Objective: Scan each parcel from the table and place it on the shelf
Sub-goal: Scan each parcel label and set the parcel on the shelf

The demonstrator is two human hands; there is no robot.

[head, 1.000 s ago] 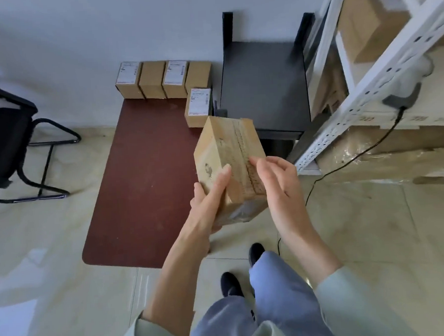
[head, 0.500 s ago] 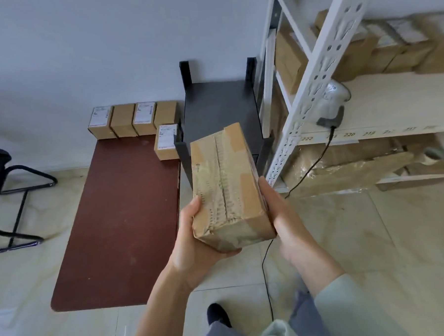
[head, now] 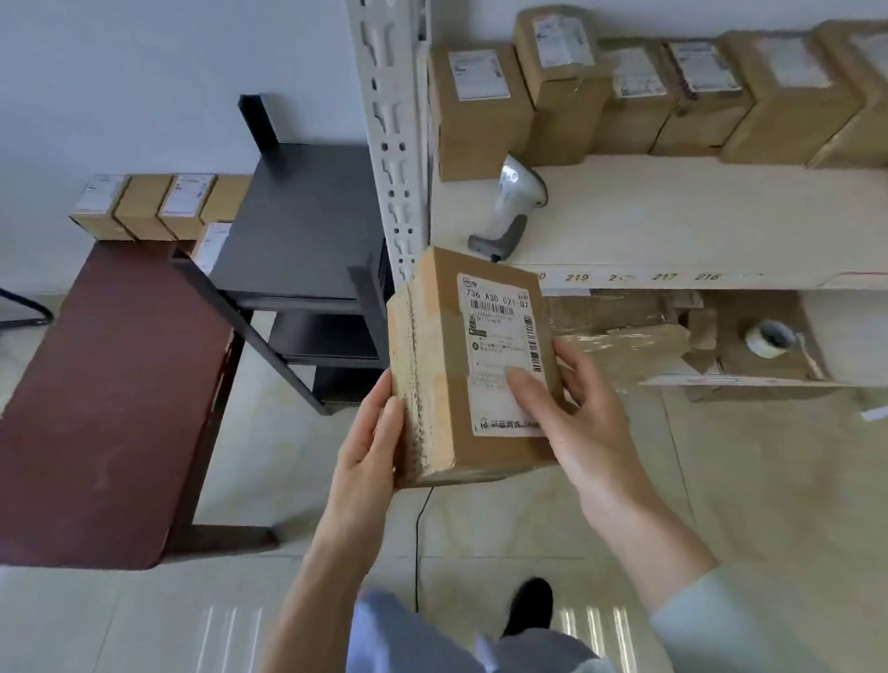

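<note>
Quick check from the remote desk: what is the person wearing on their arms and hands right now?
Both hands are bare: no gloves, rings or watch show on the left hand or the right hand. Both forearms are bare too. Pale grey-green sleeves are pushed up toward the elbows, the right one plainest at the frame's lower right.

The front of the pale shelf board (head: 683, 221) lies bare to the right of the white handheld scanner (head: 514, 198). A row of brown cardboard boxes (head: 702, 96) fills its back edge. The white perforated steel upright (head: 395, 133) walls off the shelf's left side.
</note>
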